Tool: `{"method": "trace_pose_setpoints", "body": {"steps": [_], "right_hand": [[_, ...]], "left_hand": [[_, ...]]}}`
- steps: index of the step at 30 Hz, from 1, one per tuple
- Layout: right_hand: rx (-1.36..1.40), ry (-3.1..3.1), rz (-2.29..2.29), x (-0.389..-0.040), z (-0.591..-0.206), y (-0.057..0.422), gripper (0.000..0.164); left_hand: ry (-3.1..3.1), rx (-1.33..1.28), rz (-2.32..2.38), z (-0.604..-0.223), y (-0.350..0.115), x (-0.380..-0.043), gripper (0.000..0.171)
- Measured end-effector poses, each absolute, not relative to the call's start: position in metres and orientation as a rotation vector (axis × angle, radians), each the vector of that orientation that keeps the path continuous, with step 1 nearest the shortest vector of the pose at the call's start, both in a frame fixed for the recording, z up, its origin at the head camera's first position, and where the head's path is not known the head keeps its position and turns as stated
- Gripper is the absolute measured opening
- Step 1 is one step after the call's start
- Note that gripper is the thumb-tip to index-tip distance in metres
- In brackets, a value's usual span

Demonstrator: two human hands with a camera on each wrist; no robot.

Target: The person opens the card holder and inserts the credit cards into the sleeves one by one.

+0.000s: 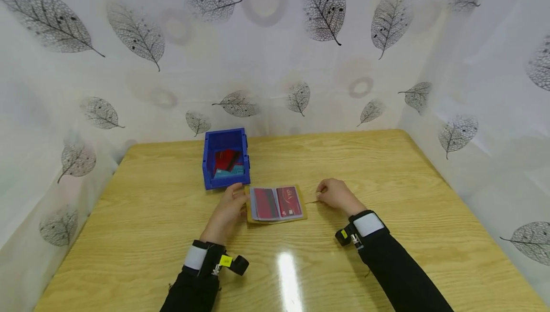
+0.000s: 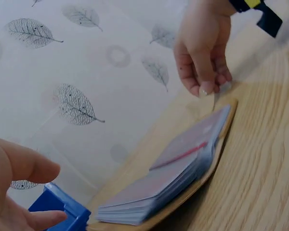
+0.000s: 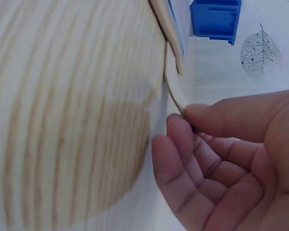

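Note:
A yellow card holder (image 1: 276,221) lies open on the table, its clear sleeves (image 2: 135,202) stacked in the middle. Red cards (image 1: 289,201) show through the sleeves on both sides. At its right edge, my right hand (image 1: 337,194) pinches the thin closing strap (image 3: 173,89) between thumb and index finger, holding it out from the cover. My left hand (image 1: 229,209) is at the holder's left edge. In the left wrist view its thumb and finger are spread apart with nothing between them; whether another part touches the cover is hidden.
A blue bin (image 1: 207,169) stands behind my left hand, with red cards (image 1: 226,159) and a light blue card (image 1: 229,171) inside. The wooden table (image 1: 365,159) meets a leaf-patterned curtain (image 1: 275,64) at the back and sides.

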State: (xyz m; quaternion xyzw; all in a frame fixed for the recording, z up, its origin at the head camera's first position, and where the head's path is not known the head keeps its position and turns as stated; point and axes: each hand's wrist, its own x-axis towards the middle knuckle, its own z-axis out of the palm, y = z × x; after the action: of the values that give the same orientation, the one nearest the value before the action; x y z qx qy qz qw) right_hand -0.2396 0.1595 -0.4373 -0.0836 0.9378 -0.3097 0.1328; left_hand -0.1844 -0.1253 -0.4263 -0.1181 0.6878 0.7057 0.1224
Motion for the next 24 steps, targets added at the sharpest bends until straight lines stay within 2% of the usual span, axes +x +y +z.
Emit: {"method": "trace_pose_setpoints", "body": {"steps": [6,11,16,20,24], "right_hand": [[-0.152,2.573,-1.151,-0.238,-0.438,0.154,0.009],[-0.15,2.544,-1.3,-0.235,-0.436,0.145,0.011],[-0.184,2.583,-1.346,-0.233,-0.432,0.129,0.008],[-0.3,2.744,-1.168,-0.232,-0.428,0.11,0.007],[-0.503,2.965,-0.814,-0.23,-0.425,0.09,0.014]], "left_hand": [[2.371,-0.116,1.994,-0.422,-0.09,-0.186,0.052],[2.8,0.227,1.367,-0.438,-0.058,-0.195,0.046],[2.958,0.368,0.936,-0.455,-0.045,-0.201,0.057],[2.973,0.4,0.946,-0.458,-0.043,-0.204,0.065],[3.016,0.506,0.984,-0.459,-0.041,-0.206,0.06]]}}
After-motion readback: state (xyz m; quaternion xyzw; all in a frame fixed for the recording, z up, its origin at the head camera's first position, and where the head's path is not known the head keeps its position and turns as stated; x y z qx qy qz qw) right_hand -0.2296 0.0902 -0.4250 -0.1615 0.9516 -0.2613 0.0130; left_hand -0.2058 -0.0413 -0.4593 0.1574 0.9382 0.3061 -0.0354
